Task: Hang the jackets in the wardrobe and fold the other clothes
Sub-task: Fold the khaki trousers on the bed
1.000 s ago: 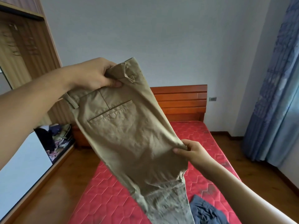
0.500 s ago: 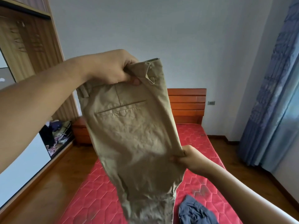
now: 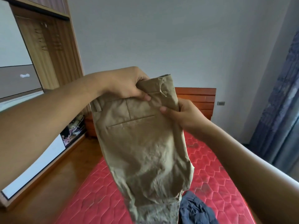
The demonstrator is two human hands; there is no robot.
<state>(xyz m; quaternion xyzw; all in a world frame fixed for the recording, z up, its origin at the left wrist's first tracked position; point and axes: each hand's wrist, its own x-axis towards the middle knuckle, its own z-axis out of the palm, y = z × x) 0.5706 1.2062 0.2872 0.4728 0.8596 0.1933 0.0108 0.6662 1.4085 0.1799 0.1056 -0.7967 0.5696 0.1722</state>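
Trousers [image 3: 142,151], one khaki pair, hung over one red mattress [image 3: 213,178] bearing one blue garment [image 3: 195,209]. I logged left hand [image 3: 124,84] and right hand [image 3: 184,115] both gripping the waist end.

No writing, brand, number or sign can be read anywhere. The tan trousers [image 3: 142,143] show only plain cloth. Any marking on the wall plate [image 3: 221,103] beside the headboard [image 3: 197,94] is too small to make out.

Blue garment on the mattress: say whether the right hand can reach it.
Probably not yet: the right hand, like the left hand, grips the khaki trousers. The blue garment lies below it; letting go should free the way.
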